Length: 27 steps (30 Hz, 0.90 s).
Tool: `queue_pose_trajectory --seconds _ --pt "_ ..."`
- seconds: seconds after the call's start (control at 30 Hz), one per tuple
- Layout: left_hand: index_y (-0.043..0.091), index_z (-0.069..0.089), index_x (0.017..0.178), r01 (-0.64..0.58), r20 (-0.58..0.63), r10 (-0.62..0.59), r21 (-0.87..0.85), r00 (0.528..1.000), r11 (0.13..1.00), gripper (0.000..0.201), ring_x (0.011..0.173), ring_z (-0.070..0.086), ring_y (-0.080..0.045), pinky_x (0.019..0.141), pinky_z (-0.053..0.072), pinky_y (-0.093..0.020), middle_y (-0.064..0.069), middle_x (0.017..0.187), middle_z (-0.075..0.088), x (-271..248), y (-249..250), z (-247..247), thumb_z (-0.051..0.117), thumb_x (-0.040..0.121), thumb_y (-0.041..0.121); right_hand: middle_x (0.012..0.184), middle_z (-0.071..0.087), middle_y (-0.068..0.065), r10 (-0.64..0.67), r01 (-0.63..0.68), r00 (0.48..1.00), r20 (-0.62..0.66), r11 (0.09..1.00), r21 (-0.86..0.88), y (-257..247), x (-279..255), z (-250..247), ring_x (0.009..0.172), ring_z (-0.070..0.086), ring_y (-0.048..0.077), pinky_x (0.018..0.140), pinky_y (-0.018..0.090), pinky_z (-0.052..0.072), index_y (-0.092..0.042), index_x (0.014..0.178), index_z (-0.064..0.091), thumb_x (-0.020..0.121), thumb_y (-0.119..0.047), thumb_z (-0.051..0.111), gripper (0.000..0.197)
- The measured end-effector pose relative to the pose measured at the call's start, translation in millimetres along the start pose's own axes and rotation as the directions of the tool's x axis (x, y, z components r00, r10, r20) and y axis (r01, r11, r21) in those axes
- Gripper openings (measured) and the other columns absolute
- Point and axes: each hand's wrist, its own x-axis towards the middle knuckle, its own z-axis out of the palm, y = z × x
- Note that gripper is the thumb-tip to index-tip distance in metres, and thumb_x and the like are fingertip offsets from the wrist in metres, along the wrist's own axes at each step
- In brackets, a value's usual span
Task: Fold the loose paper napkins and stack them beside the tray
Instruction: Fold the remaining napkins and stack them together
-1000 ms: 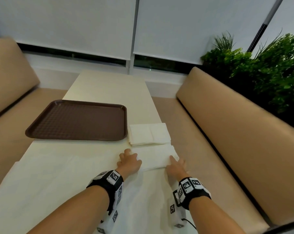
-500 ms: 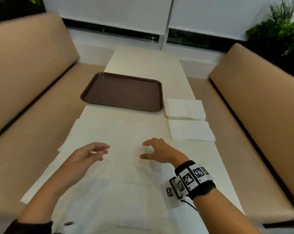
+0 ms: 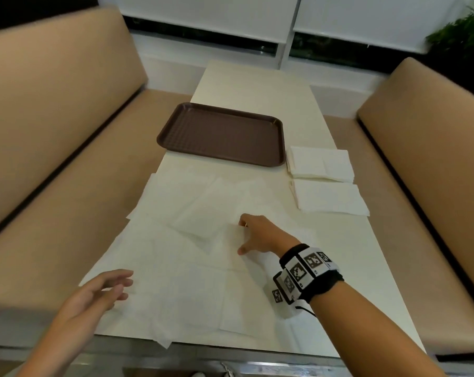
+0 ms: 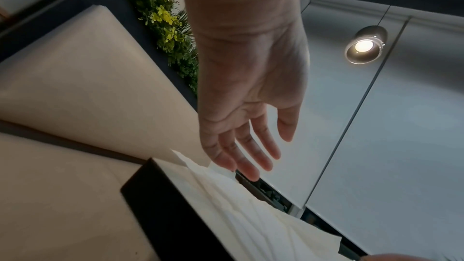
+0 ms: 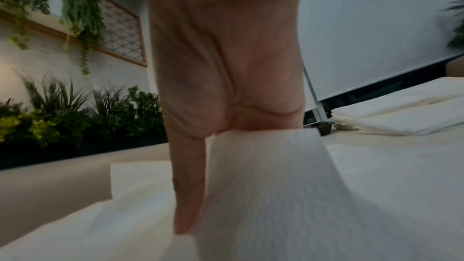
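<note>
White paper has a new grip on it: the right hand [image 3: 260,235], which a second ago was pressing flat a folded napkin at the right side of the table, has pulled back to the loose napkins [image 3: 192,240] spread across the lower middle of the head view. It now pinches the raised edge of one sheet [image 5: 271,176], thumb stretched down alongside it. The left hand [image 3: 100,292] has also left the fold and hangs at the lower left, fingers straight and spread, holding nothing.

That last folded napkin [image 3: 331,198] lies just below the stack [image 3: 320,165], touching or nearly touching it, not on top; the stack sits right of the brown tray [image 3: 222,134], close against its corner. So one fold looks finished but not stacked, and the next sheet is being started. Several loose sheets remain on the table [image 3: 257,83].
</note>
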Motion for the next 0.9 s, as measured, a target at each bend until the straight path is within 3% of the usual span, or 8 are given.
queue_pose_trajectory --seconds 0.2,0.27,0.33,0.47,0.53,0.63,0.73,0.9 --pt "0.025 0.072 0.095 -0.061 0.011 0.061 -0.027 0.998 0.998 0.027 0.077 0.066 -0.006 0.07 0.047 -0.006 0.002 0.094 0.071 2.3 23.4 0.7 0.053 0.092 0.006 0.099 0.061 0.002 -0.075 0.096 0.981 -0.178 0.989 0.113 -1.7 -12.7 -23.8 0.086 0.056 0.018 0.063 0.019 0.042 -0.018 0.089 0.059 0.083 -0.022 0.071 0.014" --pt "0.035 0.071 0.095 -0.065 0.029 0.067 -0.043 0.997 0.997 0.013 0.081 0.065 -0.005 0.076 0.048 -0.011 0.009 0.096 0.07 2.7 32.7 2.0 0.066 0.086 0.028 0.101 0.062 0.001 -0.089 0.105 0.98 -0.178 0.991 0.086 -1.7 -16.6 -24.8 0.091 0.057 0.018 0.069 0.02 0.042 -0.015 0.089 0.067 0.082 -0.023 0.073 0.012" --pt "0.043 0.069 0.096 -0.08 0.061 0.082 -0.025 0.995 0.996 0.035 0.088 0.064 -0.004 0.086 0.047 -0.024 0.014 0.101 0.069 3.6 37.2 1.5 0.062 0.065 0.056 0.11 0.059 0.0 -0.116 0.118 0.981 -0.158 0.993 0.001 -1.8 -21.6 -23.5 0.102 0.055 0.018 0.082 0.024 0.043 -0.015 0.094 0.071 0.08 -0.028 0.075 0.02" --pt "0.044 0.068 0.098 -0.095 0.047 0.097 -0.042 0.994 0.995 0.048 0.103 0.058 0.0 0.096 0.04 -0.033 0.02 0.109 0.066 5.7 49.3 -0.5 0.056 0.056 0.064 0.102 0.065 -0.003 -0.283 0.283 0.959 -0.029 0.942 0.18 -11.8 -55.2 -52.4 0.098 0.062 0.014 0.091 0.033 0.05 -0.014 0.091 0.069 0.083 -0.024 0.073 0.014" --pt "0.049 0.064 0.104 -0.116 0.024 0.118 -0.062 0.993 0.991 0.05 0.11 0.055 0.003 0.1 0.039 -0.034 0.023 0.117 0.062 10.8 56.3 0.0 0.057 0.057 0.065 0.087 0.066 -0.002 -0.395 0.358 0.919 0.002 0.834 0.419 -18.4 -78.8 -79.6 0.081 0.063 0.014 0.077 0.027 0.052 -0.01 0.087 0.065 0.088 -0.019 0.067 0.009" --pt "0.062 0.046 0.117 -0.144 0.091 0.148 -0.052 0.985 0.988 0.068 0.116 0.046 0.014 0.098 0.039 -0.028 0.035 0.125 0.049 22.0 73.3 13.5 0.06 0.053 0.077 0.087 0.064 0.004 -0.385 0.401 0.902 -0.195 0.582 0.707 -22.2 -105.9 -117.3 0.075 0.06 0.015 0.065 0.022 0.049 -0.004 0.093 0.059 0.087 -0.017 0.06 0.014" --pt "0.069 0.032 0.123 -0.231 0.178 0.237 -0.054 0.955 0.971 0.074 0.123 0.033 0.021 0.097 0.035 -0.024 0.041 0.135 0.032 31.1 104.1 44.5 0.058 0.054 0.08 0.09 0.066 0.002 -0.292 0.505 0.859 -0.42 0.353 0.788 -19.1 -115.7 -139.2 0.078 0.063 0.014 0.067 0.024 0.052 -0.011 0.099 0.06 0.086 -0.017 0.059 0.014" --pt "0.061 0.031 0.133 -0.231 0.278 0.302 -0.26 0.912 0.938 0.084 0.127 0.03 0.018 0.1 0.033 -0.019 0.032 0.144 0.029 43.6 160.3 99.1 0.052 0.056 0.086 0.101 0.067 0.002 -0.159 0.596 0.802 -0.575 0.16 0.787 -15.4 -114.5 -142.5 0.091 0.065 0.017 0.08 0.031 0.055 -0.016 0.106 0.062 0.084 -0.019 0.053 0.023"
